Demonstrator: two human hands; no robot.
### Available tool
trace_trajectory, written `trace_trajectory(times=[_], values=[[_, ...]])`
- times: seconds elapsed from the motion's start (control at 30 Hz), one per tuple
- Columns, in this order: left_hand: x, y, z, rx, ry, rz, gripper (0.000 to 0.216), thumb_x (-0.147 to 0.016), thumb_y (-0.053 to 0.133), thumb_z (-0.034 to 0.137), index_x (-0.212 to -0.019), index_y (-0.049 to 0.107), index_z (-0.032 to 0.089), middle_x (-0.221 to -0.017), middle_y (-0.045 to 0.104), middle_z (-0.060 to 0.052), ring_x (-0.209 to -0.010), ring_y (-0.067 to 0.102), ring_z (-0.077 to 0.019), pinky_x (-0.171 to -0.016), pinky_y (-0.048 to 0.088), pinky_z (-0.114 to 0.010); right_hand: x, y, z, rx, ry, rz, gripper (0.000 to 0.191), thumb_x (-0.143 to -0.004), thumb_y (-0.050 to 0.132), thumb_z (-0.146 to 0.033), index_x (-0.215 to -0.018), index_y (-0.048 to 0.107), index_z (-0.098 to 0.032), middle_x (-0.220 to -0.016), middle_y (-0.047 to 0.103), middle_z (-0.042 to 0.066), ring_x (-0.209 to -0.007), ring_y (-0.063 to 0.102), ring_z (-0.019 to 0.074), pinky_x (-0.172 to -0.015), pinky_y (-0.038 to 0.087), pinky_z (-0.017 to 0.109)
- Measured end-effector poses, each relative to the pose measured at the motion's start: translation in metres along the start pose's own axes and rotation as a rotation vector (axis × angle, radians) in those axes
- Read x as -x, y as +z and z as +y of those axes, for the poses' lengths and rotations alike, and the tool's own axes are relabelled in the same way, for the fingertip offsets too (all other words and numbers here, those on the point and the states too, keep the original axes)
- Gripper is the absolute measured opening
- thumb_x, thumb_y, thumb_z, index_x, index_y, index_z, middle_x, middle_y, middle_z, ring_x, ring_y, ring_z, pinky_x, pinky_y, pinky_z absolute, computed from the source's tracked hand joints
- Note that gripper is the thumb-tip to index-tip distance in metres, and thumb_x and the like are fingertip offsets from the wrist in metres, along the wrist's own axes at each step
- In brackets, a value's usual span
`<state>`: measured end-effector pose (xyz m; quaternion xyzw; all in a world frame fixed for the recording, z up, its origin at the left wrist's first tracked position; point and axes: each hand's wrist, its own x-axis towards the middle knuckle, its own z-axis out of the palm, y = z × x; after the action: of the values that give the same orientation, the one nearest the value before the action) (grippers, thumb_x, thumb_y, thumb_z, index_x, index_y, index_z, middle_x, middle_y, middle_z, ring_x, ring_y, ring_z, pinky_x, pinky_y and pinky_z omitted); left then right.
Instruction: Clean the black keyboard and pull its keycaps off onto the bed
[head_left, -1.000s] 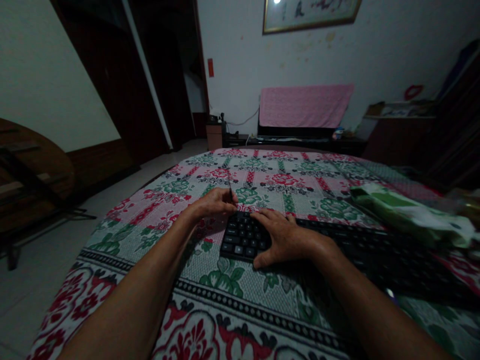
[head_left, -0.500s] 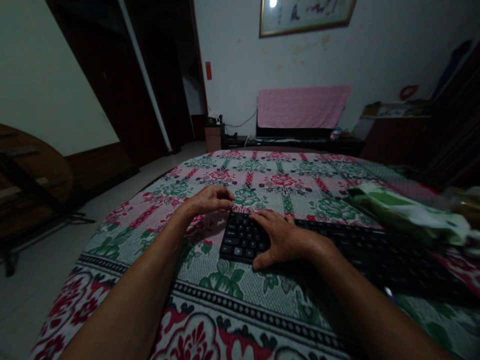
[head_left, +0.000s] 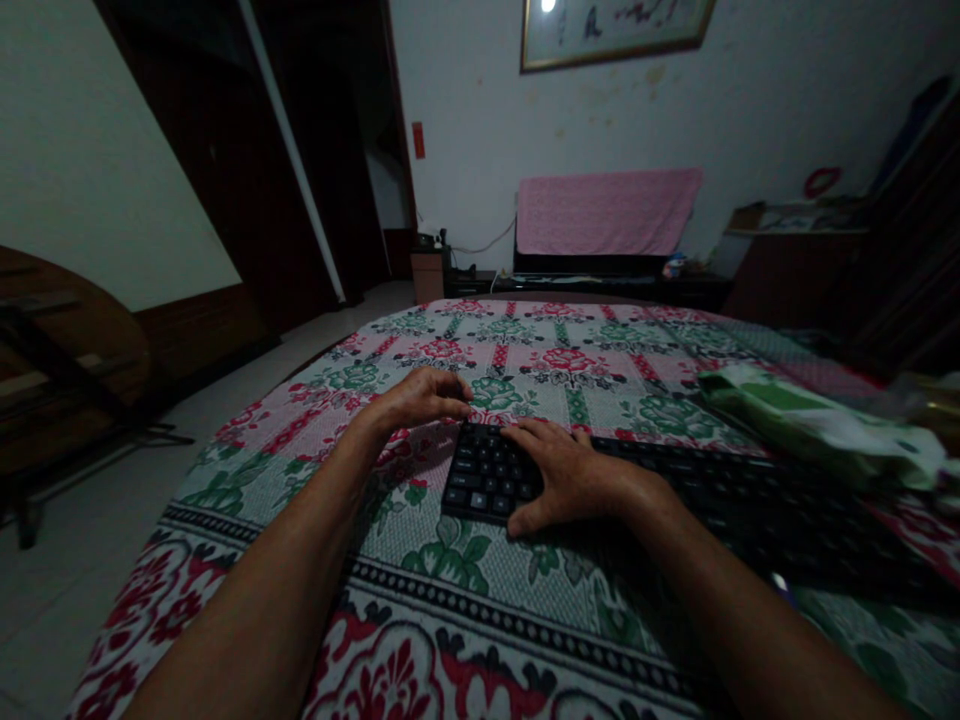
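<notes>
A long black keyboard (head_left: 484, 475) lies on a flowered cloth. My right hand (head_left: 566, 475) spans its left part, thumb at the near edge and fingers reaching to the far edge, holding it. Just beyond the keyboard's far left corner is my left hand (head_left: 427, 397), its fingers curled and thumb close to the index finger. Whatever is between those fingertips, if anything, is too small and dark to make out. My right forearm covers part of the keyboard's near side.
A green and white plastic packet (head_left: 810, 420) lies behind the keyboard at right. The flowered cloth (head_left: 420, 350) covers the round-edged table. A small shiny object (head_left: 780, 585) shows beside my right forearm. A folded round tabletop (head_left: 67, 345) leans at far left.
Both hands keep almost the same place and pose on and beside the keyboard. The view has shifted very slightly.
</notes>
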<state>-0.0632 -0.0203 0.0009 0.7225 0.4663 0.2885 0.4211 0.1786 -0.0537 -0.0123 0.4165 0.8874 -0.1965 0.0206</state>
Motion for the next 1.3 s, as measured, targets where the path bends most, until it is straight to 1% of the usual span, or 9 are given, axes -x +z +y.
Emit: trace_trajectory(times=[0.13,0.33,0.57,0.73,0.83,0.9,1.1,1.2,1.3], values=[[0.000,0.001,0.004,-0.034,0.008,-0.004,0.020,-0.064,0.067,0.017,-0.083,0.061,0.012,-0.069,0.062,0.002,-0.063,0.054,-0.0083,-0.063,0.041,-0.022,0.000,-0.001,-0.001,0.000,0.001,0.001,0.114,-0.047,0.067,-0.067,-0.142,0.019,-0.025,-0.149,0.014,0.011,-0.133,0.009,0.0387,-0.104,0.006,0.062],[0.000,0.000,0.004,0.011,-0.036,-0.002,0.017,-0.066,0.065,0.015,-0.082,0.061,0.012,-0.064,0.060,0.003,-0.057,0.052,-0.0069,-0.061,0.041,-0.022,0.000,0.000,-0.001,0.012,0.003,0.004,0.118,-0.044,0.065,-0.071,-0.142,0.019,-0.024,-0.149,0.014,0.011,-0.133,0.009,0.0391,-0.104,0.006,0.061],[0.000,-0.002,0.002,-0.005,-0.016,-0.028,0.017,-0.067,0.064,0.016,-0.084,0.061,0.012,-0.067,0.061,0.002,-0.060,0.054,-0.0076,-0.060,0.041,-0.021,0.000,-0.001,-0.002,-0.006,0.010,-0.002,0.119,-0.043,0.066,-0.071,-0.142,0.019,-0.024,-0.149,0.013,0.011,-0.134,0.008,0.0386,-0.104,0.004,0.062],[-0.001,0.001,0.007,-0.096,-0.017,-0.025,0.016,-0.067,0.063,0.015,-0.083,0.061,0.013,-0.068,0.062,0.002,-0.061,0.054,-0.0086,-0.061,0.042,-0.022,0.000,0.000,-0.002,0.006,0.005,0.005,0.118,-0.044,0.066,-0.070,-0.142,0.019,-0.024,-0.148,0.014,0.012,-0.133,0.009,0.0388,-0.104,0.006,0.062],[-0.003,0.003,0.007,-0.211,0.010,0.003,0.017,-0.066,0.064,0.016,-0.082,0.063,0.014,-0.067,0.062,0.002,-0.063,0.055,-0.0097,-0.062,0.041,-0.022,-0.001,0.001,-0.001,0.011,-0.001,0.011,0.114,-0.046,0.067,-0.067,-0.142,0.019,-0.026,-0.148,0.015,0.010,-0.133,0.011,0.0386,-0.104,0.005,0.061],[-0.005,0.004,0.006,-0.240,0.013,0.021,0.017,-0.065,0.064,0.017,-0.082,0.063,0.014,-0.067,0.062,0.002,-0.063,0.055,-0.0099,-0.062,0.041,-0.022,-0.001,0.001,0.000,0.011,0.001,0.010,0.112,-0.048,0.067,-0.066,-0.142,0.019,-0.027,-0.149,0.014,0.010,-0.133,0.010,0.0387,-0.104,0.004,0.061],[-0.007,0.007,0.010,-0.074,-0.029,-0.002,0.016,-0.067,0.061,0.014,-0.083,0.059,0.012,-0.064,0.061,0.002,-0.057,0.054,-0.0084,-0.059,0.041,-0.021,0.000,0.000,-0.002,0.008,0.003,-0.004,0.115,-0.047,0.066,-0.067,-0.142,0.018,-0.025,-0.149,0.013,0.011,-0.134,0.009,0.0384,-0.104,0.004,0.062],[-0.006,0.005,0.013,-0.073,-0.058,-0.031,0.016,-0.066,0.061,0.011,-0.081,0.059,0.012,-0.064,0.061,0.002,-0.058,0.054,-0.0080,-0.059,0.041,-0.021,0.001,-0.001,-0.002,0.009,0.005,0.006,0.118,-0.044,0.065,-0.071,-0.142,0.019,-0.024,-0.149,0.014,0.011,-0.133,0.009,0.0390,-0.105,0.005,0.061],[-0.004,0.001,0.013,-0.069,-0.066,-0.045,0.017,-0.066,0.062,0.013,-0.083,0.059,0.012,-0.065,0.061,0.002,-0.058,0.054,-0.0080,-0.058,0.041,-0.021,0.001,-0.001,-0.003,0.005,0.009,0.009,0.119,-0.042,0.066,-0.072,-0.142,0.020,-0.024,-0.148,0.014,0.012,-0.133,0.010,0.0389,-0.105,0.006,0.060]])
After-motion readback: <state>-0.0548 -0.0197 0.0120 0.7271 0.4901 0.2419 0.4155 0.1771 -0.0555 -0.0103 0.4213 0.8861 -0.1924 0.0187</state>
